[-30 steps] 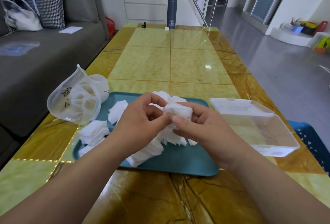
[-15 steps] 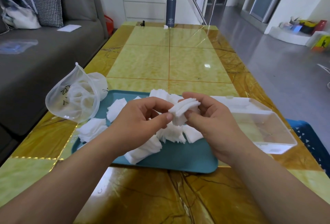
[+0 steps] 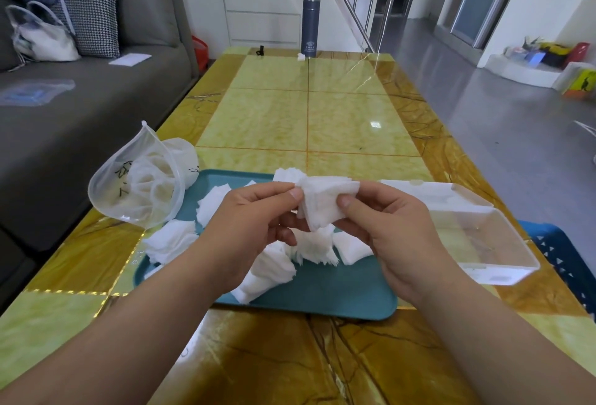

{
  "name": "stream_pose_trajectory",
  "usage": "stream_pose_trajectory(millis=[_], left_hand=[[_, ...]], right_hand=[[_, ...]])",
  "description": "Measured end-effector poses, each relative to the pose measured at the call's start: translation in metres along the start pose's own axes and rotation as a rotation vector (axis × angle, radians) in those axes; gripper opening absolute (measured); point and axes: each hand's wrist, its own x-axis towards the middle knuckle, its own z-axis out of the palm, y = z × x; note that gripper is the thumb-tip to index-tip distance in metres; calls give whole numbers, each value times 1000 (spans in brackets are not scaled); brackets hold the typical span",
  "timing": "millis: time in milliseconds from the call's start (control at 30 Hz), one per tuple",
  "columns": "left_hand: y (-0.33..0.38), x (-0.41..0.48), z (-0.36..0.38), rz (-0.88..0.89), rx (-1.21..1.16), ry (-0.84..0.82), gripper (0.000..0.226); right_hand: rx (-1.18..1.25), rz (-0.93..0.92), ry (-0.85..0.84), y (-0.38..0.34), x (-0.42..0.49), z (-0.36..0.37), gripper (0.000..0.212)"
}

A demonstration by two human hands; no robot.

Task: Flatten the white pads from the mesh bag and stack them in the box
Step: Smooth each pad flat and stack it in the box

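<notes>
Mesh bag (image 3: 142, 179) at left-centre, mouth facing the camera, leaning on the tray (image 3: 338, 295). Loose pads (image 3: 171, 238) scattered across it. Centre frame, left hand (image 3: 248, 227) and right hand (image 3: 387, 227) pinch a pad stack (image 3: 324, 201) by opposite edges, long axis left-right, above the tray. Right: clear box (image 3: 477, 237) on the table (image 3: 306, 121), open.

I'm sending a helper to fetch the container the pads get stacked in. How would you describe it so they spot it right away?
Start at the teal tray at the near end of the yellow marble table. Directly right of it, touching its edge, lies the clear plastic box. It is the only see-through rigid container there, rectangular and open-topped, unlike the soft mesh bag on the tray's left.
</notes>
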Motion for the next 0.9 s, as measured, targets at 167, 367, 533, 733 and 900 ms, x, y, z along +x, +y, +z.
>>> stream_pose_trajectory(millis=[167, 367, 533, 733, 900], left_hand=[[-1, 4, -3, -44, -93, 83, 24], [3, 5, -5, -3, -14, 292, 11], [16, -3, 4, 9, -196, 57, 6], [0, -9, 13, 35, 229, 67, 14], [0, -9, 12, 57, 319, 122, 11]], right_hand=[[35, 36, 52, -1, 2, 0, 7], [73, 126, 166, -2, 4, -4, 10], [40, 167, 121, 1, 5, -2, 22], [103, 184, -25, -5, -1, 4, 21], [100, 205, -136, -7, -5, 4, 28]])
